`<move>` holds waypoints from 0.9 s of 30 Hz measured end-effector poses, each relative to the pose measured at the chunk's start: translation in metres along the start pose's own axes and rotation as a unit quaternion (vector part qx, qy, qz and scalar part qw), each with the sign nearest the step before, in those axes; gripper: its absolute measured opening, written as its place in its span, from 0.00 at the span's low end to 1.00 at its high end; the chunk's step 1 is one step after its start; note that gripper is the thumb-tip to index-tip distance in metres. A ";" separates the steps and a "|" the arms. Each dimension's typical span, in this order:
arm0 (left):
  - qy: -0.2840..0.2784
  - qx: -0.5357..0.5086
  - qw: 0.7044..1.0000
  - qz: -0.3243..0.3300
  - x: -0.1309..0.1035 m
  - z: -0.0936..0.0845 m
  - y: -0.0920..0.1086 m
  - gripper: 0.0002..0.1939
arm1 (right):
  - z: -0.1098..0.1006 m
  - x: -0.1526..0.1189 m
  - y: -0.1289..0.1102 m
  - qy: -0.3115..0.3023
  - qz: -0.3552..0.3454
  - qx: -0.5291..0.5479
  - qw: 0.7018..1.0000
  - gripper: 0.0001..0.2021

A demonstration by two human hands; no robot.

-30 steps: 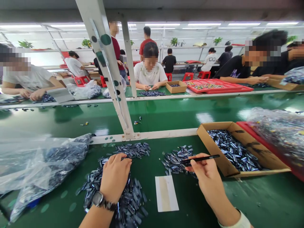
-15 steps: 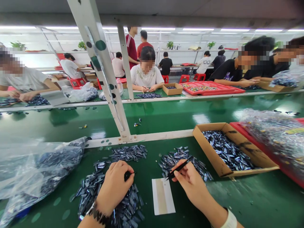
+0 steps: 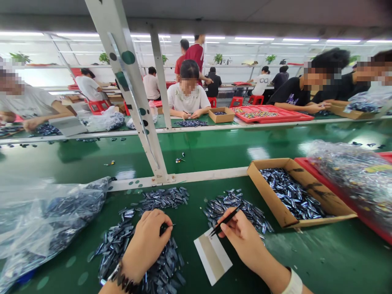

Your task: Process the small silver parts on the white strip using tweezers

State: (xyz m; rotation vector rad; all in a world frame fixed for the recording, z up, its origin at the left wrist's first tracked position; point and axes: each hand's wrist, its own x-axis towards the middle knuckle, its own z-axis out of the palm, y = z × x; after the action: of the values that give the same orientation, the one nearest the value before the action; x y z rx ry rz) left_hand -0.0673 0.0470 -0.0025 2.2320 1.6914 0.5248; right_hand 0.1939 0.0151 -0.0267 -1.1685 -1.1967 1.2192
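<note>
My right hand point(image 3: 240, 232) is closed around black tweezers point(image 3: 226, 221), whose tips touch the upper edge of a white card point(image 3: 218, 261) with a beige strip down its middle. The card lies slanted on the green bench. My left hand point(image 3: 150, 239) is curled, thumb and forefinger pinched on a small dark piece point(image 3: 165, 227), mostly hidden by the fingers. Under and around that hand spreads a pile of dark, shiny, elongated parts point(image 3: 114, 249). A second heap of such parts point(image 3: 235, 204) lies just beyond my right hand, and a smaller one point(image 3: 167, 198) farther back.
A cardboard box point(image 3: 266, 200) of similar parts stands at the right. Beside it, a bulging clear bag point(image 3: 352, 179) rests on a red tray point(image 3: 372, 226). Another plastic bag point(image 3: 27, 228) lies left. A white post point(image 3: 134, 90) rises from the bench edge. Co-workers sit across the green belt point(image 3: 208, 149).
The white card has turned on the bench, its lower end swinging right, with the tweezers at its top edge. My left hand stays nearly still. Small pieces on the belt have shifted slightly right.
</note>
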 end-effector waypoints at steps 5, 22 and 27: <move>-0.003 -0.020 0.999 0.028 -0.005 0.003 0.012 0.13 | 0.000 -0.001 -0.002 0.010 -0.010 0.000 1.000 0.16; -0.187 -0.081 0.979 0.028 -0.028 0.029 0.062 0.11 | 0.001 0.002 -0.009 -0.001 -0.007 -0.011 1.000 0.16; -0.194 -0.082 0.977 0.024 -0.025 0.025 0.063 0.07 | 0.000 0.004 -0.009 -0.009 0.002 -0.013 1.000 0.16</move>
State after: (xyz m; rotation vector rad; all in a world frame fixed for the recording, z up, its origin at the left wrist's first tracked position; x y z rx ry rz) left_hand -0.0085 0.0055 -0.0001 2.0927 1.3494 0.2092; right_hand 0.1939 0.0188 -0.0174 -1.1821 -1.2271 1.2221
